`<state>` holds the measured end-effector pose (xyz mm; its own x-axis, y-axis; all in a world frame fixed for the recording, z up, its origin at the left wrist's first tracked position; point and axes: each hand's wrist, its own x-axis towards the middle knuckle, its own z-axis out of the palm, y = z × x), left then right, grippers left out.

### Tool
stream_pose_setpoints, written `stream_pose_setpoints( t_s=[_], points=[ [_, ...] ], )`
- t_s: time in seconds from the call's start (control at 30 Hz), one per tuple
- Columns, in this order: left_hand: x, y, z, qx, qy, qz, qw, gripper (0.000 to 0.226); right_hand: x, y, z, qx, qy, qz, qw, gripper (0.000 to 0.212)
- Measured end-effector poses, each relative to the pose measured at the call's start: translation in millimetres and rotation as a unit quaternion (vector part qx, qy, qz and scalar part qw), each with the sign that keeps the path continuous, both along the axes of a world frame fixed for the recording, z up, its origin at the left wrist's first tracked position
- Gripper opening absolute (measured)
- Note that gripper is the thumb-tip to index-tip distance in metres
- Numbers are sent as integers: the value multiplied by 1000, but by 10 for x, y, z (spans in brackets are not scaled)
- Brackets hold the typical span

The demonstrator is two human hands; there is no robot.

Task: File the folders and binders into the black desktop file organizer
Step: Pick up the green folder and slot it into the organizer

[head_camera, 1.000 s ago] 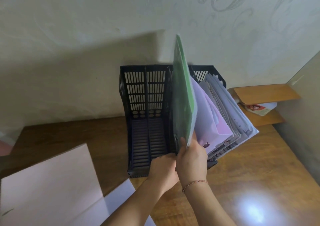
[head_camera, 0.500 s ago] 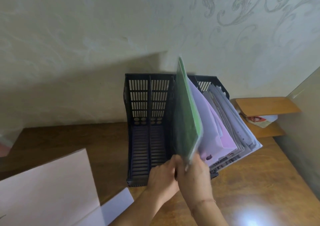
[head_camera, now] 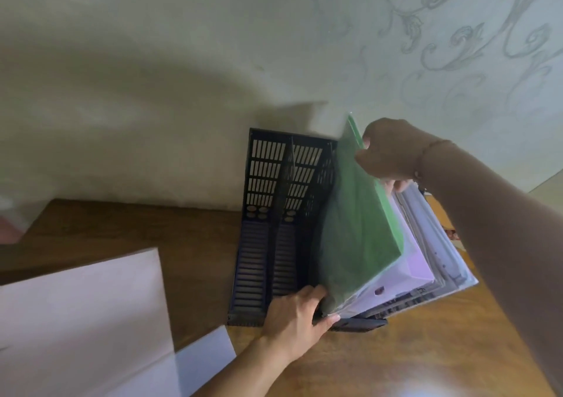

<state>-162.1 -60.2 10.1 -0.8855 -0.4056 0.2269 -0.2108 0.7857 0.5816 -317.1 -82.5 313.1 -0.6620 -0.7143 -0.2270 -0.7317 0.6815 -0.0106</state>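
The black desktop file organizer [head_camera: 268, 201] stands against the wall on the wooden desk. Its two left slots hold nothing; the right slot is packed with leaning folders. A green folder [head_camera: 359, 223] stands in front of a purple folder [head_camera: 417, 262] and several white and clear folders [head_camera: 447, 256]. My right hand [head_camera: 387, 153] grips the green folder's top edge. My left hand [head_camera: 298, 314] holds the green folder's lower front corner at the organizer's front edge.
A large pale pink folder [head_camera: 79, 317] and a white sheet [head_camera: 204, 357] lie on the desk [head_camera: 152, 229] at the front left. A wooden shelf sits behind my right forearm at the right. The wall is right behind the organizer.
My right hand has left the folder's lower corner and risen to its top edge. The green folder has sunk lower into the right slot. The left hand stays at the bottom corner.
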Motion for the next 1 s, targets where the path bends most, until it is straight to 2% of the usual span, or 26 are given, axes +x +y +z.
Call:
stream_pose_setpoints(
  t_s=[0.07, 0.13, 0.27, 0.37, 0.43, 0.5, 0.57, 0.67, 0.77, 0.83, 1.0],
  points=[
    [7, -4, -6, 3, 0, -8, 1000, 43, -9, -45, -83, 4, 48, 25, 999, 16],
    [19, -11, -9, 0, 2, -18, 1000, 39, -55, -49, -181, -5, 75, 27, 997, 20],
    [22, -27, -18, 0, -8, -21, 1000, 43, -175, -28, -308, -16, 87, 24, 996, 9],
    [15, -38, -17, 2, -24, -28, 999, 43, -250, -47, -390, -17, 85, 21, 996, 22],
    [9, -47, -4, 6, -33, -34, 999, 41, -253, -72, -433, -11, 97, 38, 994, 9],
    [0, -58, -5, 11, -48, -38, 998, 40, -256, -81, -526, 13, 115, 45, 992, 19],
    [-6, -65, -12, 14, -62, -37, 997, 38, -329, -33, -675, 47, 123, 49, 990, 7],
    [-15, -73, -16, 21, -71, -39, 997, 37, -372, 8, -861, 63, 119, 38, 990, 24],
    [-16, -75, -32, 11, -76, -37, 996, 38, -256, -19, -869, 49, 165, 91, 981, 20],
    [-5, -61, -53, 6, -74, -30, 997, 38, -179, 19, -860, 62, 172, 90, 979, 19],
    [-3, -40, -49, -17, -72, -32, 997, 36, -145, 227, -812, -57, 162, 13, 985, 26]
  ],
)
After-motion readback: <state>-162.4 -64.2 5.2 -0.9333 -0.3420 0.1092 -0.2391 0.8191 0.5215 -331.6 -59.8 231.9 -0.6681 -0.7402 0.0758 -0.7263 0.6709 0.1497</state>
